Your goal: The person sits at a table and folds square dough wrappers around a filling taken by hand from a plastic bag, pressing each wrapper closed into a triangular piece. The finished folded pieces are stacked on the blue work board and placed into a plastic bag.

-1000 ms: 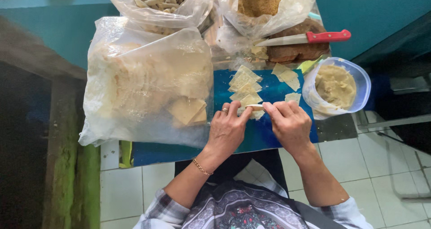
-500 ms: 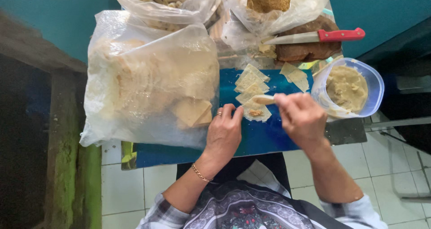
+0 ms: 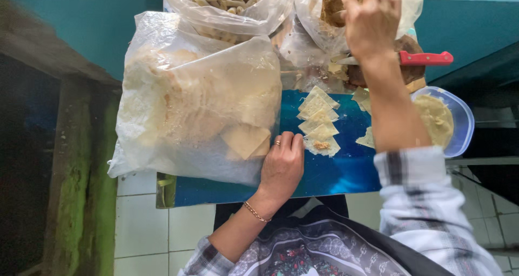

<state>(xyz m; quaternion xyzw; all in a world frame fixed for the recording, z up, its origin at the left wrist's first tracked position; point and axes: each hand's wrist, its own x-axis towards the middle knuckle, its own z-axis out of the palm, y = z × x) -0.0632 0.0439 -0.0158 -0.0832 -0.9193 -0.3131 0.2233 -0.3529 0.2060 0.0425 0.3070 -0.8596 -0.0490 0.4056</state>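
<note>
Left hand (image 3: 282, 165) flat, empty, touching near wrapper (image 3: 322, 145); wrapper row runs far-right. Right hand (image 3: 372, 17) far, over bag (image 3: 330, 5), grip contents unclear.

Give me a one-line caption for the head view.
Left hand rests beside stacked wrappers on blue board; right hand reaches toward far bags.

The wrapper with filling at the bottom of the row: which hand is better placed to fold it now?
Probably the left hand: its fingers rest beside the filled wrapper on the blue board. The right hand is raised far away, over the plastic bag.
</note>
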